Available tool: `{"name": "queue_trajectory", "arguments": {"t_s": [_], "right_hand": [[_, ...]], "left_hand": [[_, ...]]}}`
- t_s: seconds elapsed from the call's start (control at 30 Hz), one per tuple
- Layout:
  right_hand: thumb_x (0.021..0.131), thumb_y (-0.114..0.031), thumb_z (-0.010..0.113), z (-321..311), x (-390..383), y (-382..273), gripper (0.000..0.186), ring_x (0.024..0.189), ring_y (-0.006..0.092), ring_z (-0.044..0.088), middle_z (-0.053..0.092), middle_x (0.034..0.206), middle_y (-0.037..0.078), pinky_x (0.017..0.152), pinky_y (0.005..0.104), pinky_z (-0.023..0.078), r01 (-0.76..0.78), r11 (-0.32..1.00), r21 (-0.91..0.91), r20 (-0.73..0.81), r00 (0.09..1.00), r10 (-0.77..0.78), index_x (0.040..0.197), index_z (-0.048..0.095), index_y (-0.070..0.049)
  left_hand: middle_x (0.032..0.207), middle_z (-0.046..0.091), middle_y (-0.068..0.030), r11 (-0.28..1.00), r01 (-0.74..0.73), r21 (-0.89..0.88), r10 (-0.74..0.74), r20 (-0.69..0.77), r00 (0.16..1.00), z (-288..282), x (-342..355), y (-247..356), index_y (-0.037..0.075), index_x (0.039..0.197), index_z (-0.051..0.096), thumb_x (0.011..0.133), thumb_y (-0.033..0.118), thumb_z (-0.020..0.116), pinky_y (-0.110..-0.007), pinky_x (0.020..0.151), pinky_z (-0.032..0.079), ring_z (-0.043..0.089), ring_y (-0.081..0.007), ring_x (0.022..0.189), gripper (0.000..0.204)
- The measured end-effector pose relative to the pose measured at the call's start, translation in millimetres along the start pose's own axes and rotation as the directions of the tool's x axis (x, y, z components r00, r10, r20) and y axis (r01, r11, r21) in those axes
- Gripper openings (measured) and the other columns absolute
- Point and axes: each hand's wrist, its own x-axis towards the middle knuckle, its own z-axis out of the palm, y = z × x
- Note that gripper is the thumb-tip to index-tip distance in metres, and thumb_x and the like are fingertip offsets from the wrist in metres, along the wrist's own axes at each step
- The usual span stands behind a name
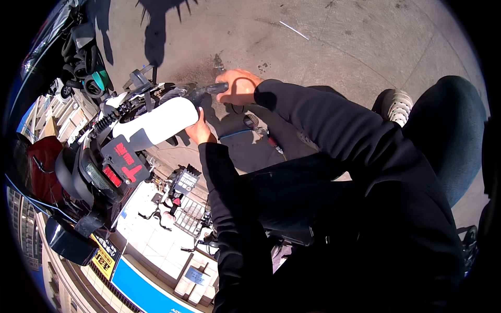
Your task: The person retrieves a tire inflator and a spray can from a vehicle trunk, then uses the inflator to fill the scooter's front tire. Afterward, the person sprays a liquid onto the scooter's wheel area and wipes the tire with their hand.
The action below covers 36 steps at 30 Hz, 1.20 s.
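Note:
A scooter or motorbike on the left shows a smooth white fender [162, 121], with a dark plate [125, 163] with red markings below it. My left hand [199, 130] grips the fender's right end, thumb on the near edge and the other fingers partly hidden. My right hand [240, 87] is closed around a black handle-like piece [216, 88] beside the fender's upper end. What this piece joins is lost among the dark parts there. A black coil spring [106, 121] shows to the left of the fender.
On the ground between my arms and legs lie a blue rod [236, 133] and a red-and-black tool [274, 143]. Black tyres [86, 62] are piled at upper left. A thin white stick [294, 30] lies farther off. My shoe [399, 107] is at right.

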Motion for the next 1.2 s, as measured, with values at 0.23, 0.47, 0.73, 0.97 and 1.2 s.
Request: {"name": "queue_trajectory", "arguments": {"t_s": [0.23,0.47,0.73,0.97,1.2], "right_hand": [[0.079,-0.032,0.069,15.4,4.6,21.1,0.04,0.096,0.0379,0.068,0.07,0.094,0.023,0.086,0.0465,0.051,-0.029,0.999,-0.024,-0.037,0.999,0.028,0.104,0.07,-0.001],[0.08,-0.035,0.07,24.6,-4.4,27.3,0.039,0.093,0.0378,0.068,0.069,0.094,0.023,0.084,0.0473,0.051,-0.029,0.998,0.052,-0.069,0.997,0.033,0.101,0.068,-0.002],[0.079,-0.035,0.07,20.4,-6.3,44.3,0.037,0.089,0.0352,0.068,0.069,0.089,0.021,0.078,0.046,0.051,-0.026,0.999,0.025,-0.019,0.999,0.027,0.097,0.067,-0.003],[0.08,-0.032,0.069,31.1,-8.0,32.6,0.037,0.089,0.035,0.068,0.069,0.091,0.02,0.079,0.0453,0.051,-0.103,0.992,0.077,-0.052,0.993,0.107,0.102,0.066,-0.002],[0.077,-0.028,0.075,14.7,7.5,39.8,0.043,0.094,0.0341,0.069,0.07,0.098,0.022,0.082,0.0439,0.051,-0.037,0.987,0.156,0.01,0.999,0.036,0.11,0.068,-0.001]], "left_hand": [[0.124,0.065,-0.0101,0.982,-0.142,0.126,0.159,-0.133,0.978,0.9,-1.7,-10.4,-0.006,0.125,0.059,0.09,0.003,0.073,-0.035,0.099,0.046,0.059,-0.0216,0.113,0.039],[0.14,0.054,-0.0223,0.97,-0.224,0.097,0.225,-0.006,0.974,14.1,-15.8,-24.2,-0.008,0.145,0.037,0.089,0.012,0.078,-0.038,0.105,0.044,0.056,-0.0265,0.121,0.072],[0.128,0.065,-0.0169,0.948,-0.181,0.262,0.217,-0.115,0.969,18.1,-1.3,-22.2,-0.013,0.126,0.058,0.093,0.015,0.074,-0.036,0.092,0.05,0.064,-0.0245,0.105,0.046],[0.133,0.059,-0.0241,0.91,-0.36,0.206,0.384,-0.088,0.919,15.7,-2.0,-33.9,-0.01,0.133,0.051,0.091,0.01,0.075,-0.039,0.1,0.049,0.061,-0.0281,0.116,0.052],[0.129,0.065,-0.019,0.922,-0.193,0.336,0.267,-0.189,0.945,38.4,-2.5,-14.8,-0.012,0.124,0.06,0.091,0.019,0.078,-0.038,0.098,0.048,0.063,-0.0262,0.111,0.049]]}}
